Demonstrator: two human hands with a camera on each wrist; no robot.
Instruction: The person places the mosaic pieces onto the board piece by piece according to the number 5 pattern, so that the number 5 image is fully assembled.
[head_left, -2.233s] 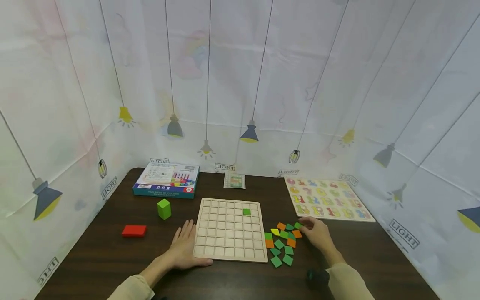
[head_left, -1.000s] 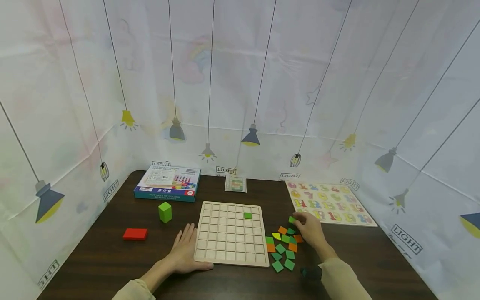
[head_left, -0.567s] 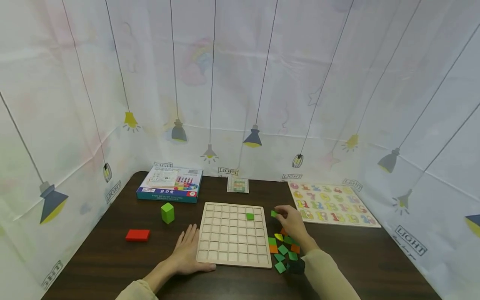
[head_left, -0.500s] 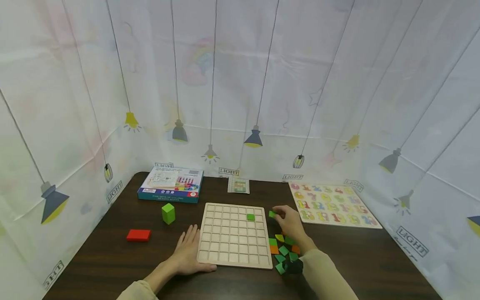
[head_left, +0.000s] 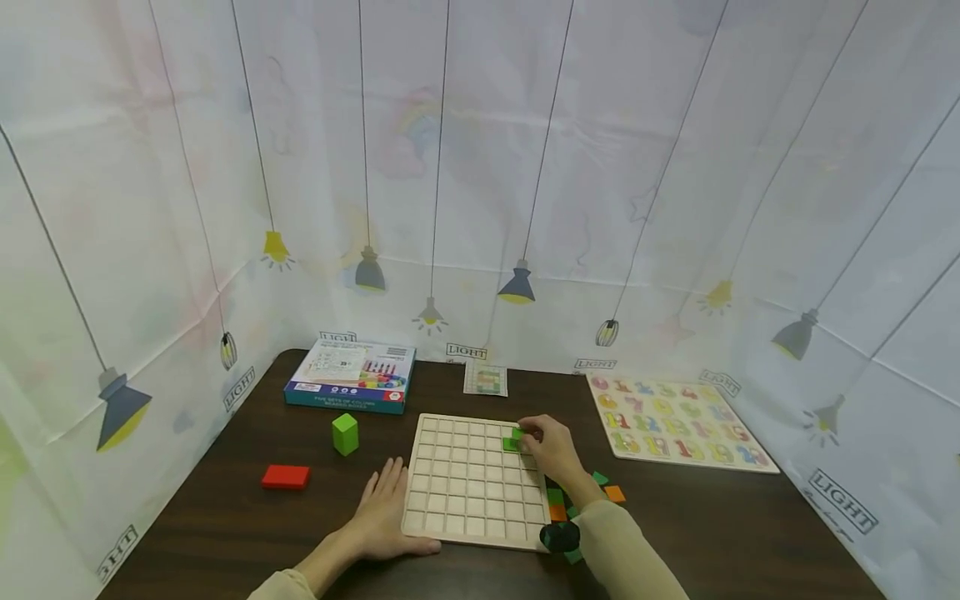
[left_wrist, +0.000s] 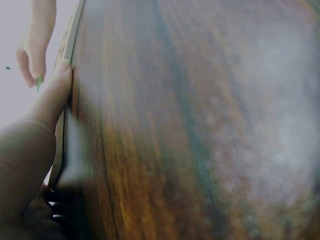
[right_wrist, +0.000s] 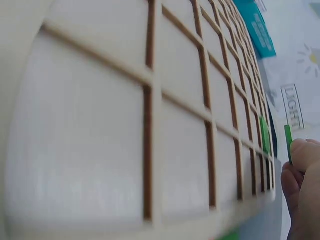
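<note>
A pale wooden grid board (head_left: 465,477) lies flat on the dark table. My left hand (head_left: 381,515) rests beside its left edge, fingers spread, thumb at the near corner. My right hand (head_left: 553,448) pinches a small green square tile (head_left: 517,432) over the board's far right part. In the right wrist view, this tile (right_wrist: 288,142) stands on edge between thumb and fingers, apart from the grid. Just below it in the head view, another green tile (head_left: 510,445) sits in a grid cell. Loose tiles, including an orange one (head_left: 614,493), lie right of the board, partly hidden by the right arm.
A flat blue-and-white box (head_left: 348,398) lies at the back left. Nearer stand a green block (head_left: 345,435) and a red block (head_left: 286,477). A small pattern card (head_left: 486,380) is behind the board; a number board (head_left: 678,425) lies at the right.
My right hand has carried the green tile from the loose pile leftward to above the board. My left hand keeps its place at the board's edge.
</note>
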